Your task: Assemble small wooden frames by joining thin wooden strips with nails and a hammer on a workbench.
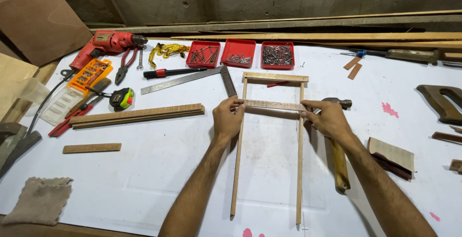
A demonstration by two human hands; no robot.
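Head view of a white surface [144, 179] with a partly built wooden frame [269, 141] at centre, taken here as the landmark. The frame consists of two long upright strips and one crosspiece at its far end. A second, loose slat [274, 105] lies across both uprights just nearer than that crosspiece. The left hand [227, 119] pinches the slat's left end between thumb and fingers; the right hand [327, 118] pinches its right end likewise. To seat the slat well, it probably wants holding parallel to the far crosspiece, its ends flush with the uprights' outer edges, with even downward pressure from both hands so that neither upright shifts. Right of the frame, partly under the right forearm, lies one hammer [339, 160]. Beyond the frame stand three red trays [239, 53] of nails and screws. Left of the frame lie one steel square [192, 79], one bundle of strips [137, 116], one tape measure [121, 98], one red drill [103, 44], one pair of pliers [126, 63] and one short offcut [91, 147].
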